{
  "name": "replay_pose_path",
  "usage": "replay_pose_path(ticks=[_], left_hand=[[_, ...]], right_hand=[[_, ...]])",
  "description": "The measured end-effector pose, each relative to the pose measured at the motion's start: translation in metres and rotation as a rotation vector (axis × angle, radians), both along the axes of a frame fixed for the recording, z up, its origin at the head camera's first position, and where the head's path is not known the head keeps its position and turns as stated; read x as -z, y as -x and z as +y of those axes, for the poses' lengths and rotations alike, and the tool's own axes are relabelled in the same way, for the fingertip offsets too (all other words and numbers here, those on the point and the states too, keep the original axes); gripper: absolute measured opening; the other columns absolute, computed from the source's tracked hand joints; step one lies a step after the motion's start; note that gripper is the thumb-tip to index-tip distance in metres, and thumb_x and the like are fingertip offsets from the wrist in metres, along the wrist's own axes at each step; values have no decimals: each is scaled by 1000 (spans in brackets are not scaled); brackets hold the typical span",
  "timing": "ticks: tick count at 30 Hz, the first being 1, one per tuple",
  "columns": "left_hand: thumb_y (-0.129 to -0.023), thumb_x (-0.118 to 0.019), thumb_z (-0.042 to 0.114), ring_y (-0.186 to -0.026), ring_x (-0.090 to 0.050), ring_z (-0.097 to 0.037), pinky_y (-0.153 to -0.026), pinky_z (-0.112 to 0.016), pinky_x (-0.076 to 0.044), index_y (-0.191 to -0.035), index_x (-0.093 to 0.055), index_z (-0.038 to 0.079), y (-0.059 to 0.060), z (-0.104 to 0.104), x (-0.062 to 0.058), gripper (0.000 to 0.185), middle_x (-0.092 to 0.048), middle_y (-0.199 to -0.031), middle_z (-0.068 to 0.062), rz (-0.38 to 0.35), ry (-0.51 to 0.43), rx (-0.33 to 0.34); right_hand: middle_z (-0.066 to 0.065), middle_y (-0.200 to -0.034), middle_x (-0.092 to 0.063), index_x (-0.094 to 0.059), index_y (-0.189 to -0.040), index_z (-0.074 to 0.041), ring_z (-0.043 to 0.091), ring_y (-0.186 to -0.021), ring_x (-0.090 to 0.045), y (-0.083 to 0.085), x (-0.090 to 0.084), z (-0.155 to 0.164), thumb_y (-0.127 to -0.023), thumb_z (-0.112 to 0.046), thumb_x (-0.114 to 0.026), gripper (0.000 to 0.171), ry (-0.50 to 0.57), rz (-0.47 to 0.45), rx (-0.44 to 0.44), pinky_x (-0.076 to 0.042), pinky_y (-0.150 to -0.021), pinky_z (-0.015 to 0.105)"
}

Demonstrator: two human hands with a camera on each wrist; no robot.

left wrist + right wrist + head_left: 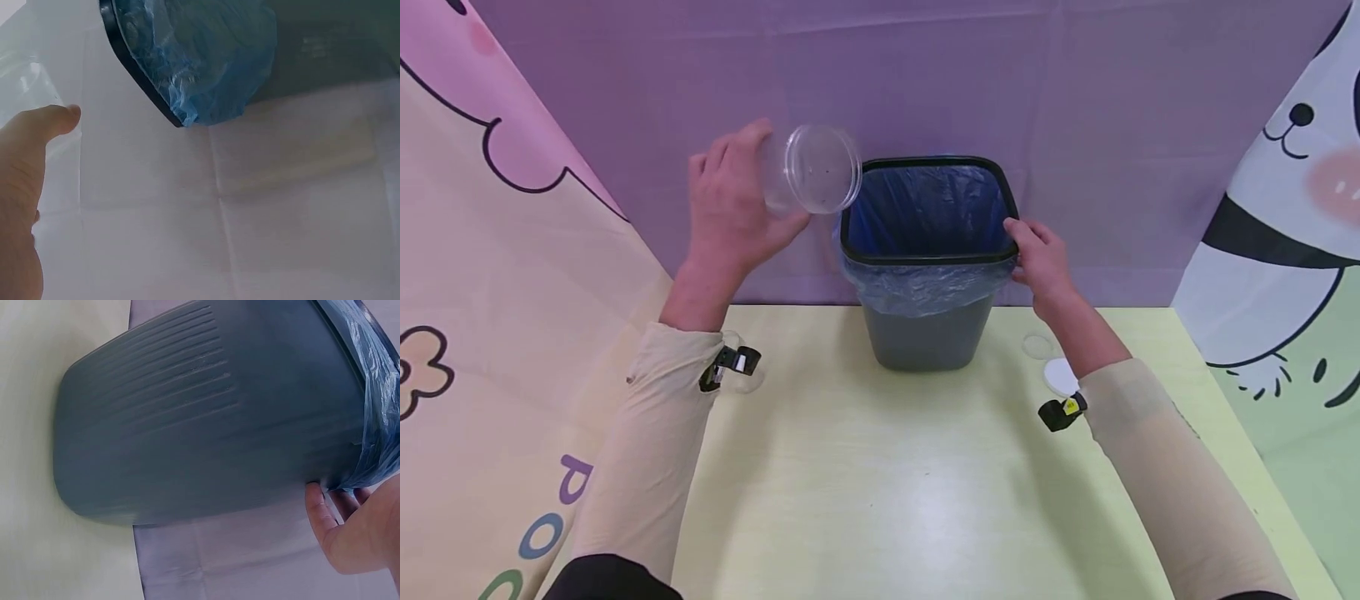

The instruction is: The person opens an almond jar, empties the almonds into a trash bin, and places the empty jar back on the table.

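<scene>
1. The left hand (730,208) is raised above the table (880,500), its fingers and thumb curled round a clear plastic cup (812,171), gripping it by the side.
2. The cup lies tipped over in that grip, its round open mouth turned away from the palm toward the waste bin (925,333). It sits just beside the bin's rim, on the thumb side of the left hand, not touching it.
3. In the left wrist view, the thumb (53,119) presses against the cup's clear wall (28,84), with the bin's black rim and blue liner (206,69) beyond the fingertips.
4. The right hand (1041,262) holds the bin at its upper corner. The fingers (322,500) curl onto the edge where the liner folds over the outside, while the palm stays clear of the grey wall.
5. The bin stands upright on the table between the two hands.
6. Behind the right wrist, a small white disc (1060,375) lies on the table, next to a clear round lid (1037,344).
</scene>
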State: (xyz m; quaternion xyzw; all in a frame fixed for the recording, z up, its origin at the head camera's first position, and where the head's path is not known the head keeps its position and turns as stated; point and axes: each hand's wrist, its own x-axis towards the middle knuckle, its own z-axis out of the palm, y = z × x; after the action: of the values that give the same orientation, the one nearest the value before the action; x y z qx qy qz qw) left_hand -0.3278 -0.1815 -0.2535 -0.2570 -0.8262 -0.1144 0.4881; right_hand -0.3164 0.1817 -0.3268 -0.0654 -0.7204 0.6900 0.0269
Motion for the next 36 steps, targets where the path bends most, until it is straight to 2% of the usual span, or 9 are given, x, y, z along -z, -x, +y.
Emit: replay_pose_path(ticks=[2,7,9,13,18,22,28,33,36], left_hand=[[-72,-78,50,-114,-50,-32,-79,-49,-36,-133,-45,2,0,-1,3,84,-55,-127,-15,-31,-55,7],[-62,-86,47,-110,-48,-29,-92,-44,-36,-124,-50,0,-1,-4,10,85,-55,-116,-14,-140,-222,19],[-60,-89,44,-108,-48,-28,-95,-41,-36,-124,-51,1,-3,-5,12,86,-55,-114,-13,-191,-276,14],[-62,-87,46,-109,-46,-26,-93,-38,-37,-125,-51,1,-7,-6,18,86,-54,-116,-13,-282,-331,-3],[-63,-87,46,-113,-45,-19,-91,-33,-40,-128,-50,3,-9,-4,31,86,-54,-119,-9,-431,-465,5],[-63,-86,45,-114,-46,-17,-92,-32,-42,-131,-49,4,-7,-3,45,88,-54,-123,-7,-507,-538,31],[-65,-86,42,-113,-48,-20,-90,-38,-43,-132,-48,3,-6,-2,73,86,-54,-124,-10,-551,-578,87],[-66,-88,36,-114,-50,-23,-91,-42,-44,-133,-46,2,-5,-1,100,86,-54,-126,-11,-586,-597,149],[-65,-90,29,-116,-49,-25,-93,-44,-43,-134,-44,2,-6,-2,114,86,-53,-127,-13,-604,-632,184]], right_hand=[[15,-140,-44,-43,-144,-7,31,-121,-47,0,1,2,-95,-54,-51,68,1,-2,-16,-40,-104,45],[16,-141,-45,-41,-145,-6,27,-113,-52,1,6,12,-97,-61,-39,73,5,-10,-122,-42,-102,45],[17,-145,-42,-40,-145,-5,27,-115,-52,-1,8,17,-98,-62,-33,73,-6,-10,-168,-41,-102,46],[20,-149,-37,-35,-146,-1,33,-122,-48,-8,9,26,-101,-56,-29,71,-44,9,-206,-39,-104,48],[25,-147,-36,-28,-147,4,37,-125,-47,-20,13,37,-104,-47,-31,67,-95,35,-216,-42,-102,46],[26,-145,-40,-29,-144,7,33,-121,-51,-29,20,43,-104,-45,-32,65,-141,50,-203,-47,-97,39],[22,-143,-45,-35,-143,6,10,-104,-59,-44,33,50,-105,-42,-35,62,-187,45,-222,-49,-92,30],[3,-127,-55,-38,-140,6,6,-101,-60,-63,41,60,-104,-37,-42,57,-220,48,-258,-48,-90,28],[4,-126,-56,-40,-138,6,7,-101,-60,-73,48,62,-103,-34,-46,53,-250,46,-287,-49,-88,25]])
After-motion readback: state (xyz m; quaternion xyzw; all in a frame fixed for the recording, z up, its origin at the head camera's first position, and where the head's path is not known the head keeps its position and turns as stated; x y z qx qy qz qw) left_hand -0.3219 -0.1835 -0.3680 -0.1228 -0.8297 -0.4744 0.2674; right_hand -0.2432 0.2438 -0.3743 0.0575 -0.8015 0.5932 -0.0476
